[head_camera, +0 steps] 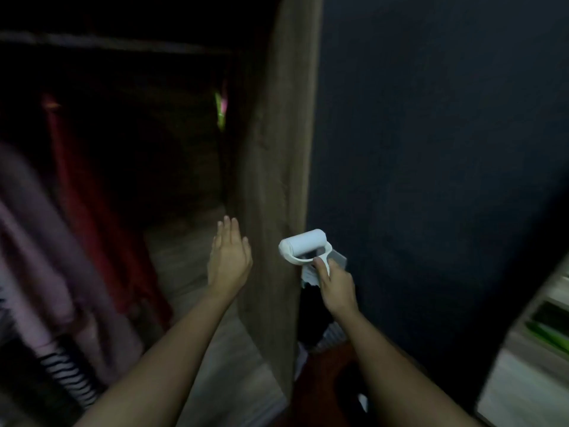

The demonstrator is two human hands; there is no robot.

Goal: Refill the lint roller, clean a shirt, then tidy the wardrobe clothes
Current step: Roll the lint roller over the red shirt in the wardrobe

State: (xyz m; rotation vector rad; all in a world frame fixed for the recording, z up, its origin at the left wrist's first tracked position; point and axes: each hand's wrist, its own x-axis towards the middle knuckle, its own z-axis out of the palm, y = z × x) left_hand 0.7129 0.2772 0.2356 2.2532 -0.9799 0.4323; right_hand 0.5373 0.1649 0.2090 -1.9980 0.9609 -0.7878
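Note:
My right hand [335,291] grips the handle of a white lint roller [303,245], its white roll pointing up and left, just right of the wardrobe's wooden side panel [277,186]. A crumpled pale scrap [309,277] is tucked under the same hand. Flat, with its fingers apart and holding nothing, my left hand [229,257] reaches into the dark wardrobe above its wooden floor [181,263]. At the left hang clothes: a pinkish garment [37,241], a red one [80,186] and a black-and-white striped piece [70,377].
A dark blue wall or door [431,149] fills the right. At the far right edge stands a pale shelf unit [532,349] with green items. A rail [107,44] crosses the top of the wardrobe. Dark and red fabric [326,380] lies low between my arms.

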